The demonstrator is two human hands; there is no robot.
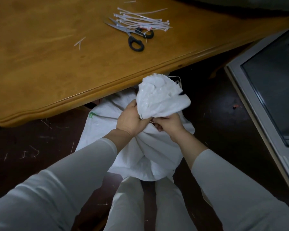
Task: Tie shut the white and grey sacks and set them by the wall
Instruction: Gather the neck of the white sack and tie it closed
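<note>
A white woven sack stands on the dark floor in front of my legs, its top gathered into a bunched neck that flares upward. My left hand grips the gathered neck from the left. My right hand pinches at the neck from the right, fingers curled; whether a tie lies between them is hidden. A pile of white cable ties lies on the wooden table. No grey sack is in view.
Black-handled scissors lie beside the ties. Cut tie scraps sit on the table and litter the floor. The table's edge overhangs just behind the sack. A white-framed glass panel leans at the right.
</note>
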